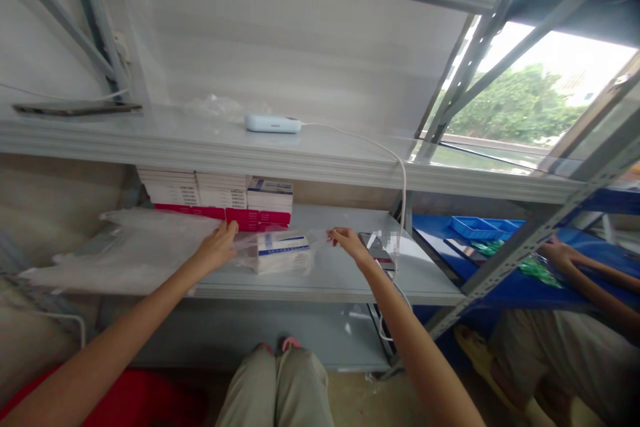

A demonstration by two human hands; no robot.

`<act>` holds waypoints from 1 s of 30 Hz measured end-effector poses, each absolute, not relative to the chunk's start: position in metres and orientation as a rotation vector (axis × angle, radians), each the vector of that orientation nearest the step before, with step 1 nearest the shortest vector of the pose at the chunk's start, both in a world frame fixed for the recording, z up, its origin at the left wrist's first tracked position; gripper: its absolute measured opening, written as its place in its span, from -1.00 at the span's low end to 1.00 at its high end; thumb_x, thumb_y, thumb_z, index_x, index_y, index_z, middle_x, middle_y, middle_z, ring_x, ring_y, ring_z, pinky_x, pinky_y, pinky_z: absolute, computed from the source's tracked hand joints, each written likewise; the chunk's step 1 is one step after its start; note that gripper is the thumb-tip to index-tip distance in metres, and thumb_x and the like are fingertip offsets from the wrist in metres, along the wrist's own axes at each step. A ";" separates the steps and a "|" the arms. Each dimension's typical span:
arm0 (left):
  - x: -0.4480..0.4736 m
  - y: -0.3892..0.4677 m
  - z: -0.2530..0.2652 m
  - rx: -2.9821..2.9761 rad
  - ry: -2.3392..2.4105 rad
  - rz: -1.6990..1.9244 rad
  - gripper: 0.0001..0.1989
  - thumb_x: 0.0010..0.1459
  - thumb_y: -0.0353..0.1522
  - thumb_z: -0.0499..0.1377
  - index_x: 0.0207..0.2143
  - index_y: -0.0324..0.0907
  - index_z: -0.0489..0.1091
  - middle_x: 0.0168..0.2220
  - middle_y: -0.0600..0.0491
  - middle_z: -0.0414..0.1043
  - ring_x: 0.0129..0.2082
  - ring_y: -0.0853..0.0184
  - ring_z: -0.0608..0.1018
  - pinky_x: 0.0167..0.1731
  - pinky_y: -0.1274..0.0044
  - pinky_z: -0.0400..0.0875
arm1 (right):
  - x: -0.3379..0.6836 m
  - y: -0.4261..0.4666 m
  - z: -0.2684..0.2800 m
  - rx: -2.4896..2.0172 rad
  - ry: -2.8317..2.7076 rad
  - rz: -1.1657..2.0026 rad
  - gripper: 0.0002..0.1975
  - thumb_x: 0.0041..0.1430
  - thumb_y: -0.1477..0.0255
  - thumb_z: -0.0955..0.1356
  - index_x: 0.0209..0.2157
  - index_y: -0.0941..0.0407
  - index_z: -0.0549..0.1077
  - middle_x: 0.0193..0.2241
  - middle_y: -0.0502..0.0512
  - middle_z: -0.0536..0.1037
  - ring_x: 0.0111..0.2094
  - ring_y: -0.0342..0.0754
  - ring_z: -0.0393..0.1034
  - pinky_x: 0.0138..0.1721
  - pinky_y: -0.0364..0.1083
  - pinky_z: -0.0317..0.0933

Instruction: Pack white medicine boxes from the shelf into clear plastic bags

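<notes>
Clear plastic bag [280, 250] with a white and blue box [283, 245] inside lies on the grey shelf [340, 273], a little left of the frame's centre. The left hand [217, 247] holds the bag's left end, the fingers closed on the plastic. The right hand [347, 242] pinches the bag's right end between narrow fingers, so the bag is stretched between both hands.

Behind the bag, against the back of the same shelf, stands a stack of white and red boxes [220, 199]. Left of the left hand lies a pile of more clear bags [125, 247]. Just right of the right hand, a phone [376, 248] lies on the shelf, touching a white cable [400, 173] that goes up to a light blue device [273, 123] on the upper shelf.

At the right of the frame, another person's hand [563, 253] rests on a blue surface [500, 280], near green items [530, 267] and a blue tray [475, 227].
</notes>
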State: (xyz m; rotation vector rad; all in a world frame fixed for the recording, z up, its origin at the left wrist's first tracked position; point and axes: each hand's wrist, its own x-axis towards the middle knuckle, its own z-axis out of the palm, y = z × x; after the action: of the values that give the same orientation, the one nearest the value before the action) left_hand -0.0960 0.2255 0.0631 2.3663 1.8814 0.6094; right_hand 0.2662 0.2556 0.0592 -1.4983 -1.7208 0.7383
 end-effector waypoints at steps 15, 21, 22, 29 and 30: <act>-0.045 0.222 0.090 1.858 1.190 1.309 -0.60 -0.02 -0.23 0.23 -0.16 -0.28 0.43 -0.33 -0.05 0.51 -0.33 0.28 0.52 -0.29 0.48 0.39 | 0.163 0.265 0.068 -1.072 -1.339 0.848 -0.64 0.20 0.32 0.09 -0.23 0.14 0.43 -0.04 0.16 0.45 0.03 -0.05 0.28 0.00 -0.12 0.15; -0.014 0.233 0.098 2.264 1.197 1.133 -0.86 0.11 -0.42 0.15 -0.33 -0.18 0.53 -0.26 -0.01 0.53 -0.20 0.26 0.50 -0.10 0.44 0.33 | 0.155 0.268 0.052 -0.912 -1.365 1.121 -0.57 0.11 0.32 0.23 0.02 0.14 0.37 -0.32 0.06 0.55 -0.33 -0.08 0.37 -0.26 -0.15 0.22; -0.011 0.235 0.098 2.314 1.197 1.114 -0.85 0.12 -0.43 0.14 -0.37 -0.18 0.53 -0.28 -0.01 0.53 -0.20 0.27 0.50 -0.09 0.45 0.32 | 0.156 0.268 0.049 -0.877 -1.411 1.151 -0.58 0.08 0.32 0.27 -0.01 0.13 0.40 -0.30 0.05 0.55 -0.34 -0.10 0.36 -0.28 -0.16 0.20; -0.015 0.220 0.084 2.505 1.341 0.970 -0.43 -0.04 -0.25 0.31 0.07 -0.08 0.32 0.03 -0.04 0.35 0.05 0.15 0.36 0.05 0.37 0.22 | 0.166 0.275 0.035 -0.774 -1.366 1.184 -0.58 0.10 0.30 0.29 0.02 0.08 0.33 -0.50 -0.06 0.46 -0.48 -0.16 0.28 -0.42 -0.20 0.14; -0.017 0.218 0.082 2.520 1.363 0.946 -0.39 -0.05 -0.25 0.32 0.09 -0.05 0.30 0.04 -0.02 0.34 0.06 0.15 0.35 0.07 0.37 0.20 | 0.167 0.277 0.034 -0.782 -1.347 1.187 -0.56 0.10 0.29 0.30 0.02 0.08 0.31 -0.55 -0.10 0.42 -0.51 -0.16 0.26 -0.44 -0.20 0.13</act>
State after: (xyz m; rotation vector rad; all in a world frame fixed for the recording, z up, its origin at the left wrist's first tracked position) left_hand -0.0170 0.2176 0.0817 2.5196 1.3630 0.9461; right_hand 0.1668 0.2765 0.0336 -0.7822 -1.3472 1.1873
